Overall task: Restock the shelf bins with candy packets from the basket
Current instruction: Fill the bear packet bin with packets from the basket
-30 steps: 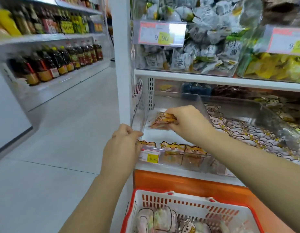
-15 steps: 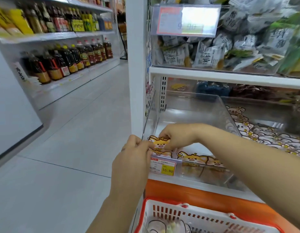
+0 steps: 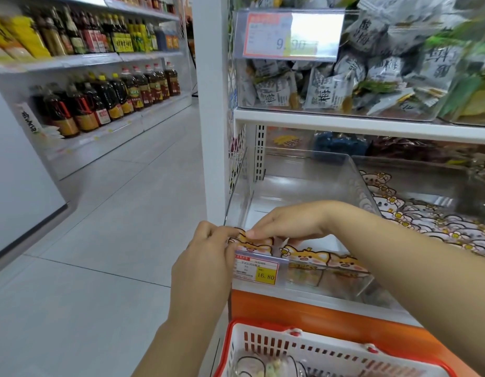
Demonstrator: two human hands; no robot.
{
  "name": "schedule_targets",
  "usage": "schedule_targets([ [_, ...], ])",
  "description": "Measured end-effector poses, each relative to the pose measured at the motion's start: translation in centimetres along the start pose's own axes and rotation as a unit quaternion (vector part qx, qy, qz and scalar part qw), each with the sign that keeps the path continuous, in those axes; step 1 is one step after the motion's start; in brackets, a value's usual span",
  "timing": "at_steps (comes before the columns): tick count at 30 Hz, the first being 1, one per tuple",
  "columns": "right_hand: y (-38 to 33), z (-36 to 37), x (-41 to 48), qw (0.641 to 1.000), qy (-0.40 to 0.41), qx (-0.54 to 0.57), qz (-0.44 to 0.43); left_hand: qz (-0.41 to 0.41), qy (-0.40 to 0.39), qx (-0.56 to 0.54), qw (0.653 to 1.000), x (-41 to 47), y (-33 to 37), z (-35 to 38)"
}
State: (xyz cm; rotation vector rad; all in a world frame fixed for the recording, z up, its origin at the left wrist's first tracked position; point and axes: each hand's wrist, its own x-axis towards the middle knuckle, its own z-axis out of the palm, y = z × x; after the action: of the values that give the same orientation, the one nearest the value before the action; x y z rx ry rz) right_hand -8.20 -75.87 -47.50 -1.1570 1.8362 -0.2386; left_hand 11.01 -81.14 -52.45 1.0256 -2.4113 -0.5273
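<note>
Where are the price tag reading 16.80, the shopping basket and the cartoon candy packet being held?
price tag (image 3: 265, 276): head view, its yellow price patch.
basket (image 3: 344, 356): head view, its white slotted wall.
candy packet (image 3: 253, 244): head view, its printed cartoon face.

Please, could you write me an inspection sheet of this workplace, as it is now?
Surface: white shelf carrying a clear bin, mostly bare inside.
Job's things: candy packet at the bin's front wall; more cat-face packets beside it; basket below, with packets inside.
Clutter: nothing seen.
Grippers: right hand holds the packet's top; left hand curled at the bin's front-left corner, grip unclear.
Cables: nothing seen.
Surroundings: price tag on the bin front; neighbouring bin well filled; oil bottles across the aisle.
</note>
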Motion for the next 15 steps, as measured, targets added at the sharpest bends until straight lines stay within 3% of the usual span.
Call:
schedule_targets([
  [10, 0.8, 0.1, 1.2, 0.998, 0.020, 0.033, 0.044, 0.003, 0.001, 0.008, 1.000, 0.0, 0.0, 0.0],
  [15, 0.7, 0.0, 0.8, 0.999, 0.046, 0.017, 0.019, 0.014, 0.007, 0.009, 1.000, 0.4, 0.0, 0.0],
])
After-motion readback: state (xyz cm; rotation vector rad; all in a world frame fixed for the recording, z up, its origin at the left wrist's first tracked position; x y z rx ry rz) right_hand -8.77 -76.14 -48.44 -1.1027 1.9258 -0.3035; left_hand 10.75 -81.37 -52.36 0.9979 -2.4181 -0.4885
